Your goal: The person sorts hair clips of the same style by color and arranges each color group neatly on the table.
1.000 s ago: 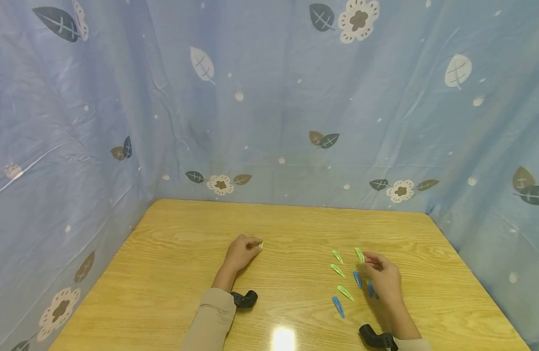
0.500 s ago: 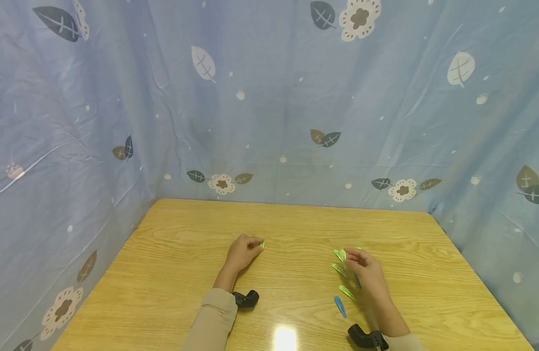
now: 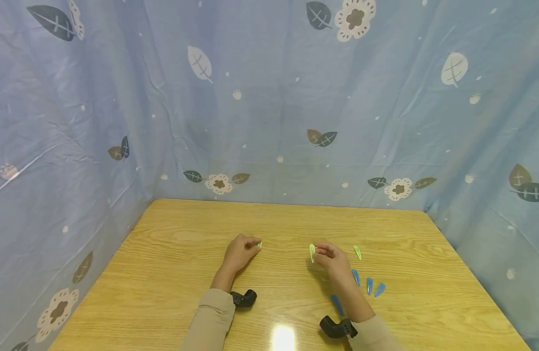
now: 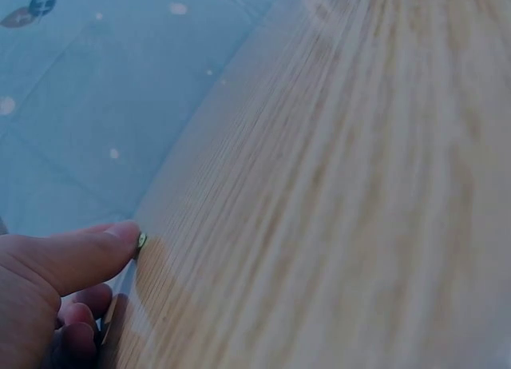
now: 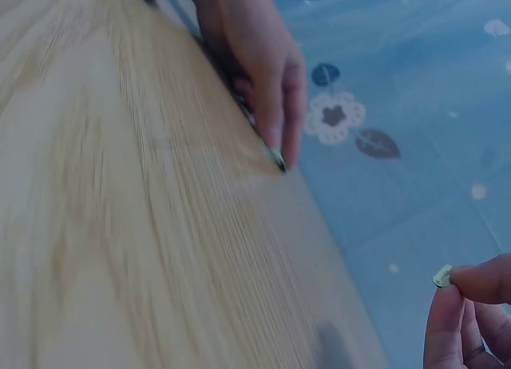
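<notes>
My left hand rests low at the left-centre of the wooden table, pinching a small green snap hair clip between thumb and fingertips. In the left wrist view just a sliver of that clip shows at the thumb tip. Right of it, my right hand pinches another green snap hair clip, held above the table and pointing downward. The right wrist view shows this clip at the thumb and forefinger tips. A single green clip lies beyond the right hand.
Several blue hair clips lie right of my right forearm, with one partly behind it. The forearm and hand cover part of the clip area. A patterned blue curtain hangs behind and beside the table.
My right hand has lifted a green clip from the right-hand group and carried it left, towards the left hand. The left hand stays in place with its clip.
</notes>
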Demonstrator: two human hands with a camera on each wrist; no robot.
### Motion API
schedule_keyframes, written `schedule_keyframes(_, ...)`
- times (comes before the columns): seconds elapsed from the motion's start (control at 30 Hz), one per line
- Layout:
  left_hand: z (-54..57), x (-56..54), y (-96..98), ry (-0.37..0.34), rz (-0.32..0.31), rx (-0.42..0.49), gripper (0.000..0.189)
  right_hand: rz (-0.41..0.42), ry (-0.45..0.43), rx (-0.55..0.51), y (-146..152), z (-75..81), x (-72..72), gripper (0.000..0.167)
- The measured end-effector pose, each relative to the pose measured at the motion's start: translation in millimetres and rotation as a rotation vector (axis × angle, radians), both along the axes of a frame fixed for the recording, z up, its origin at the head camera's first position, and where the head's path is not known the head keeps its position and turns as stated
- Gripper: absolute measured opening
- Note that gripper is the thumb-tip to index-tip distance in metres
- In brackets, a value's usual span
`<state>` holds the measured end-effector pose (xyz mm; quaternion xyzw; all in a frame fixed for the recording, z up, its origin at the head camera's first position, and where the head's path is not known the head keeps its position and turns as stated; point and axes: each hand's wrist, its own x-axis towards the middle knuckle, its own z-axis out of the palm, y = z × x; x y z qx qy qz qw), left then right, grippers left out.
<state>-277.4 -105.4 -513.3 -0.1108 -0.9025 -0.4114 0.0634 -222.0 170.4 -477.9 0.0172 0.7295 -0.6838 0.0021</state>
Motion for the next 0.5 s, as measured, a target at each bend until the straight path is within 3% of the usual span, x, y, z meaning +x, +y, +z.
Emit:
schedule_keyframes(0.17, 0.3, 0.2, -0.1, -0.009, 0.000, 0.004, 0.026, -0.006, 0.015, -0.029, -25, -6.7, -10.2, 0.030)
schedule_keyframes(0.5, -1.3, -0.2, 0.6, -0.001, 0.007, 0.012, 0.025, 0.065, 0.014, -0.057, -65, -17.8, -27.9, 0.030)
